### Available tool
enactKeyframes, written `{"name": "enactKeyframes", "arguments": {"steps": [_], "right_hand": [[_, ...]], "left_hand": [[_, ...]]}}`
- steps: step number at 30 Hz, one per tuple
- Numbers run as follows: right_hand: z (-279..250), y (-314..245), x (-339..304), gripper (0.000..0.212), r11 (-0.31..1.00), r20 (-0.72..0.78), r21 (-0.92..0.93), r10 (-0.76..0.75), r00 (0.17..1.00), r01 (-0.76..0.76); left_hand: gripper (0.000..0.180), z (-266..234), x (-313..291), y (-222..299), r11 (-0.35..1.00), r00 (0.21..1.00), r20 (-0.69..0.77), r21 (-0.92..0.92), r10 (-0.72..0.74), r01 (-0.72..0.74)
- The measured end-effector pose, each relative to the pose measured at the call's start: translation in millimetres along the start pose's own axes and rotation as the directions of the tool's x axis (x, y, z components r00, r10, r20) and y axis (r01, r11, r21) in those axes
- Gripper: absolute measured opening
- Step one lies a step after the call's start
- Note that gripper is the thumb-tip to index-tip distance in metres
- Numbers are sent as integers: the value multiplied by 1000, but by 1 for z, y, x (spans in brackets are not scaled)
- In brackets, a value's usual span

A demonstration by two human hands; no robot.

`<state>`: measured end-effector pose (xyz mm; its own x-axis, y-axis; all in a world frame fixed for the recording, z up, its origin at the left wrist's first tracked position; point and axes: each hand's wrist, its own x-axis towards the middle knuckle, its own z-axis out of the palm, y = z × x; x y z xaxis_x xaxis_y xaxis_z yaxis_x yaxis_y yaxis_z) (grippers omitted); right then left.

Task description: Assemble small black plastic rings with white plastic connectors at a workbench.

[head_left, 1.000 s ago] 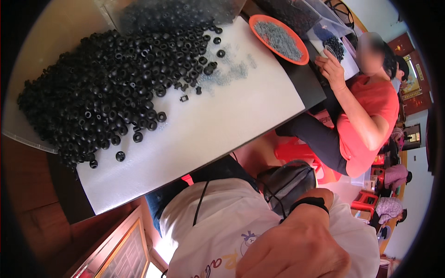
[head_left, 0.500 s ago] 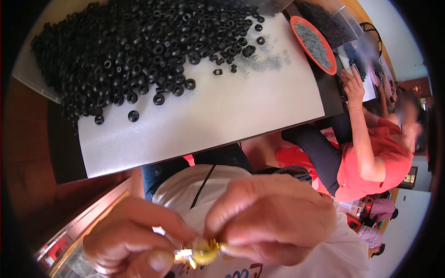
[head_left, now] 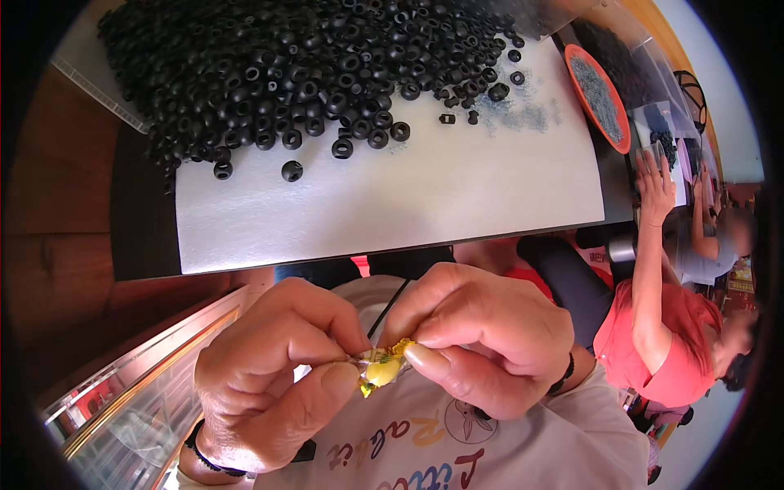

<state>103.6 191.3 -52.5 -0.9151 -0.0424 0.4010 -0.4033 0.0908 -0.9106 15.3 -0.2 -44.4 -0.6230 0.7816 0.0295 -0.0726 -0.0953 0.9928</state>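
Between my two hands is a wrapped candy (head_left: pixel 380 373), yellow inside a shiny clear and gold wrapper. My left hand (head_left: pixel 282 367) pinches one end of the wrapper between thumb and forefinger. With thumb and forefinger, my right hand (head_left: pixel 486 339) grips the other, twisted gold end. Both hands are held close to my chest, in front of the white printed shirt (head_left: pixel 408 453) and below the table's near edge. The candy's yellow body shows in the gap between the fingertips.
Ahead, a big heap of black ring-shaped plastic parts (head_left: pixel 269 82) covers a white sheet (head_left: pixel 392 196) on the dark table. Small clear pieces (head_left: pixel 527 114) lie right of it. An orange dish (head_left: pixel 622 135) of tiny grey parts stands farther right. A co-worker in red (head_left: pixel 661 335) sits at the right.
Both hands have risen toward the table and show more sharply, still holding the candy's wrapper. The table appears shifted right and upward. The co-worker's arm is stretched farther out.
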Motion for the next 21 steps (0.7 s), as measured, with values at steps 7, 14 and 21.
{"name": "enactKeyframes", "arguments": {"steps": [7,14,21], "right_hand": [[1,5,3,3,992,-31,127,7,1000,-3],[-5,11,0,6,999,-35,18,-40,999,41],[-13,-4,-38,6,684,193,703,-445,875,193]], "left_hand": [[24,14,2,14,938,941,-198,-269,-275,218],[23,15,8,9,937,945,-205,-293,-256,190],[17,12,-9,40,963,985,154,-268,83,-39]]}}
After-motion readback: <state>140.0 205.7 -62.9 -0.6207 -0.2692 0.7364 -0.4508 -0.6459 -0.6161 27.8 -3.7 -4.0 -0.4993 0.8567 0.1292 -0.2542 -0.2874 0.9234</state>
